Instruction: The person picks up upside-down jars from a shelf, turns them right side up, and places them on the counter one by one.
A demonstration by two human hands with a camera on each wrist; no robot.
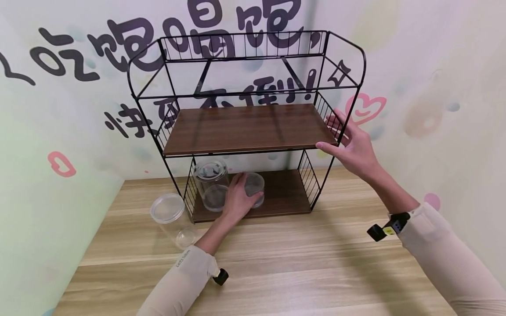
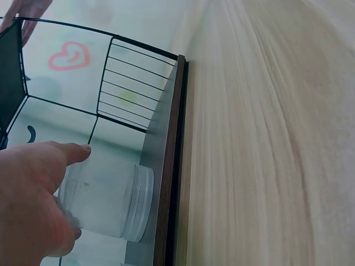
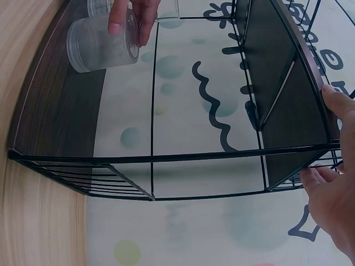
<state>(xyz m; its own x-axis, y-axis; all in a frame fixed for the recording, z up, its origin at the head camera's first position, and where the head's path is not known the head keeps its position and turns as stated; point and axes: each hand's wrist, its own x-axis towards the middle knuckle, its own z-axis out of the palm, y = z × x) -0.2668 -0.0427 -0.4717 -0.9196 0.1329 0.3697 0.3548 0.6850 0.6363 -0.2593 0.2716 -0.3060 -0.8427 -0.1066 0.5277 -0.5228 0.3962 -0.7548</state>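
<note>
Left hand [image 1: 238, 197] wrapped round a clear jar [image 1: 254, 181] on the bottom board [image 1: 285, 193] of a wire rack [image 1: 253, 152].
The jar looks light, stiff and slick, likely plastic that could crack if dropped; I'd hold it by its smooth side, where fingers and thumb curl now. It seems to stand ridged end down, though the fingers hide too much to be sure. The right hand [image 1: 357, 151] grips the middle board [image 1: 245, 127] near a corner post [image 1: 353, 103], thumb at the front edge. I count three jars: this one, a second jar [image 1: 207, 184] just left of it, a third jar [image 1: 171, 219] outside on the table [image 1: 276, 259]; one rack, two boards.
</note>
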